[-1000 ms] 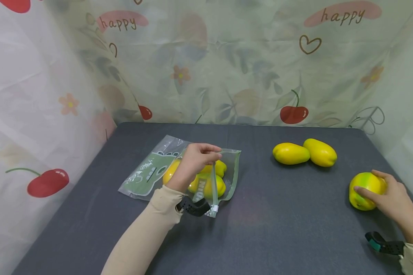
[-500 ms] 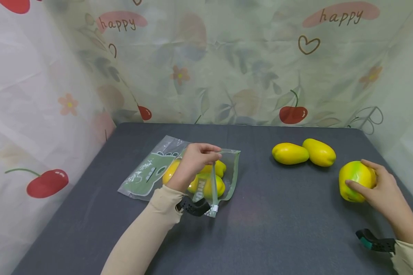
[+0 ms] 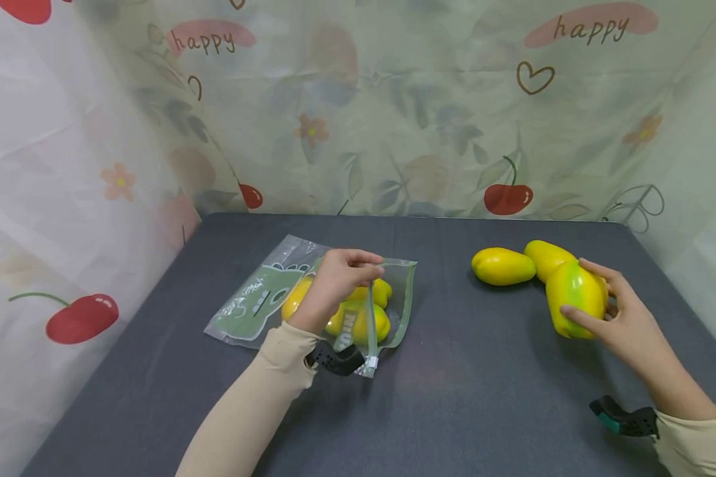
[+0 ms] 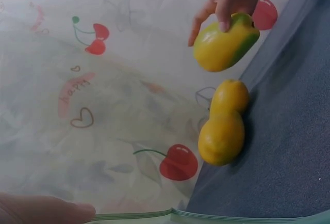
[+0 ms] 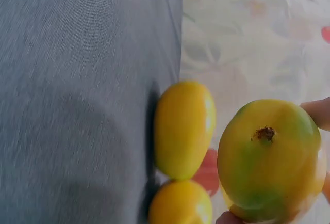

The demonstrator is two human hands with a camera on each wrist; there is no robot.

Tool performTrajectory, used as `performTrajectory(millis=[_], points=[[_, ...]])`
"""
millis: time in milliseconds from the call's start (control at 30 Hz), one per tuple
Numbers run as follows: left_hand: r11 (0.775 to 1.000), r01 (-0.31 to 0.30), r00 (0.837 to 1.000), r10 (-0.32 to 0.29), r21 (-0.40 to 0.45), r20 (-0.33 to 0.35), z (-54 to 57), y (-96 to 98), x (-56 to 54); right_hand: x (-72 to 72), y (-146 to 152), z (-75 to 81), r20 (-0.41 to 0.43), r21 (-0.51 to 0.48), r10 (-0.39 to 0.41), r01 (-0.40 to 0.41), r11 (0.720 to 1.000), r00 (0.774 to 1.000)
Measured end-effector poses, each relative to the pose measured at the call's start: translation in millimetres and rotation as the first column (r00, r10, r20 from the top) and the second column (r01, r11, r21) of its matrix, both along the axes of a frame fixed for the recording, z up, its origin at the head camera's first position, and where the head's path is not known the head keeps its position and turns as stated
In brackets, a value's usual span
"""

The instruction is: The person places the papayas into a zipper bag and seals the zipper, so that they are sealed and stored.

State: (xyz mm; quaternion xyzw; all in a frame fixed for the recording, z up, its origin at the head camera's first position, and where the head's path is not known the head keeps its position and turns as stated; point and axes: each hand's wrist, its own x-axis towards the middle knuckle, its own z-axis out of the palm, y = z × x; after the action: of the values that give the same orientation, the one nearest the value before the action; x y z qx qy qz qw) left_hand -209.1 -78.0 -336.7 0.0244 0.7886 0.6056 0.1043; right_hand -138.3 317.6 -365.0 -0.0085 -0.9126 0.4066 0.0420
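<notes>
Yellow with green streaking: one oval fruit (image 3: pixel 573 301), held in the right hand (image 3: pixel 623 318), thumb on the near side and fingers on the far right side. Position: raised above the right part of the table (image 3: pixel 453 384), its shadow below. Orientation: long axis running away from the person, foreshortened in the head view; brown stem scar facing the right wrist camera, so the stem end points back toward the person and the rounded end away. In the left wrist view the axis slants, stem end upper right, rounded end lower left.

Loose fruits, two, yellow, on the table, end to end and touching. The left loose fruit (image 3: pixel 504 266) lies with its long axis nearly crosswise; the right loose fruit (image 3: pixel 543 255), partly hidden by the held one, slants away to the left. In the left wrist view a gap separates the held fruit from both.

Bag (image 3: pixel 247 305), clear plastic, green edging, green creature print, white slider (image 3: pixel 370 361) at the near end of one edge; several yellow fruits (image 3: pixel 366 321) inside, exact count obscured. Left hand (image 3: pixel 337 285): pinching the bag's edge between thumb and fingers.

Also: black wristbands (image 3: pixel 337 358), beige sleeves (image 3: pixel 274 397), printed cloth (image 3: pixel 429 99) behind.
</notes>
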Motion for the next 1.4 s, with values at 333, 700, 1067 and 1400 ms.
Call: performTrajectory(millis=[333, 700, 1067, 1400], points=[[1.0, -0.001, 1.0, 0.001, 0.007, -0.009, -0.7, 0.5, -0.2, -1.8, -33, 6.7, -0.028, 0.012, 0.088, -0.088, 0.996, 0.996], [1.0, 0.003, 1.0, -0.003, 0.0, -0.009, 0.0, 0.5, -0.7, -3.6, -71, 3.3, 0.01, -0.09, 0.184, -0.182, 0.979, 0.983], [1.0, 0.004, 1.0, -0.004, -0.002, -0.006, -0.2, 0.7, -0.7, -3.1, -108, -9.6, -0.023, -0.134, 0.335, -0.335, 0.933, 0.942], [1.0, -0.001, 1.0, 0.001, -0.016, -0.012, -0.2, 2.4, -0.5, -4.4, -142, -22.2, -0.002, -0.179, 0.455, -0.448, 0.876, 0.89]])
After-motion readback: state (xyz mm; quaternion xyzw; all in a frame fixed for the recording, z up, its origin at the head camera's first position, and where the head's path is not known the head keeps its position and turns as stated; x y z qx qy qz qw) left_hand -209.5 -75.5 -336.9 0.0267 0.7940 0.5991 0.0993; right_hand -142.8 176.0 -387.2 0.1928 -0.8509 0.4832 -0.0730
